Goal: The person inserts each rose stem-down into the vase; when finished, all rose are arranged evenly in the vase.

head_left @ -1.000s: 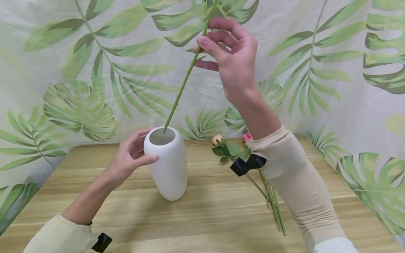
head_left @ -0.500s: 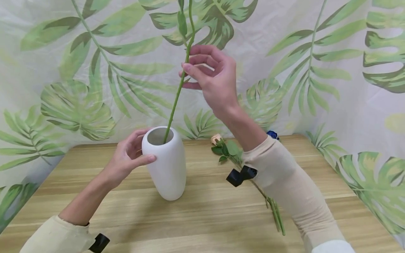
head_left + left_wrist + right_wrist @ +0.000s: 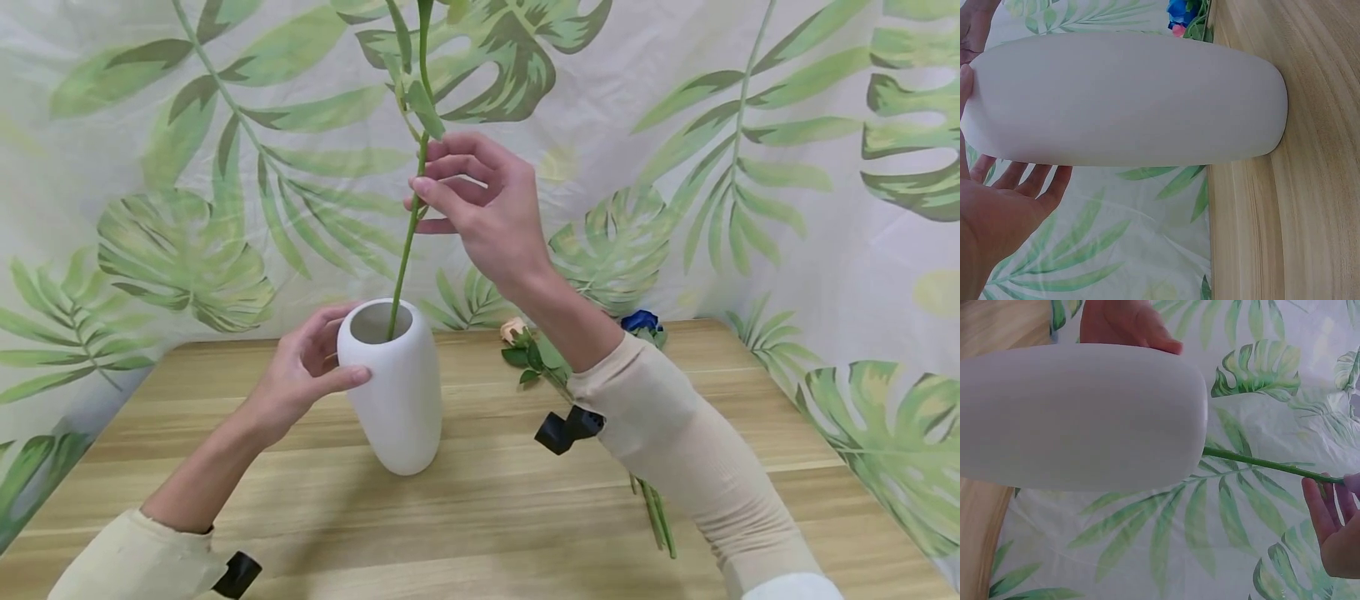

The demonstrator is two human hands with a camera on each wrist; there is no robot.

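Two hands are at work in my head view, both bare below cream sleeves [image 3: 660, 408]. The left hand [image 3: 303, 362] holds the white vase [image 3: 397, 400] near its mouth, thumb laid over the front and the fingers reaching round behind. The vase stands on the wooden tabletop [image 3: 480, 542], left of the middle of my picture.

I see the right hand [image 3: 491, 208] raised above and to the right of the vase, wrist bent, forearm slanting up from the lower right. Its thumb and fingers pinch a green stem [image 3: 407, 258], the lower fingers spaced apart. The stem leans slightly to the right, its lower end inside the mouth; leaves [image 3: 423, 108] branch off above the grip, and its top runs out of frame.

A peach rose [image 3: 513, 331] and a blue rose [image 3: 640, 321] lie to the right, partly behind the right forearm, with cut stems [image 3: 660, 521] showing below it.

My left wrist view gives me the four fingers, slightly spread, along the vase's side, and a pink bloom [image 3: 1179, 30] that the forearm conceals from the head camera. From the right wrist I get the stem leaving the mouth side-on, but its end inside stays hidden from me.
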